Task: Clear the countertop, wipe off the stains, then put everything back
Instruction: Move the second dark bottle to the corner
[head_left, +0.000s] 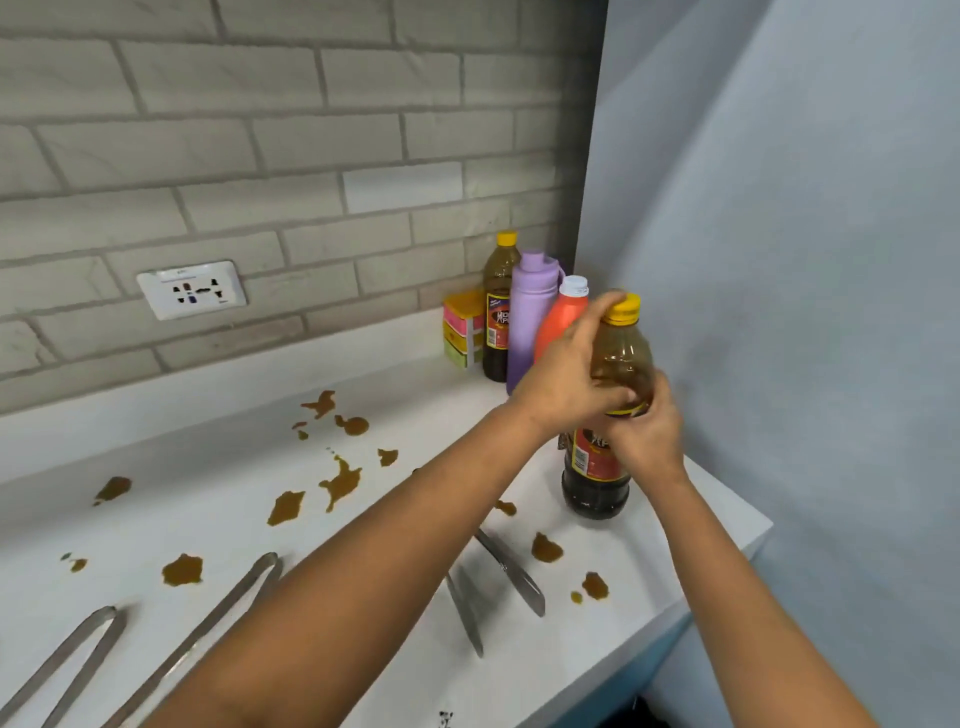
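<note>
Here both hands are clamped on the dark sauce bottle (605, 415) standing on the table (675, 545): the left hand (566, 379) curls round its shoulder just under the yellow cap, the right hand (647, 434) wraps the waist below it. Part-full, it looks bottom-heavy and smooth plastic, so the label band seems the surest hold
</note>
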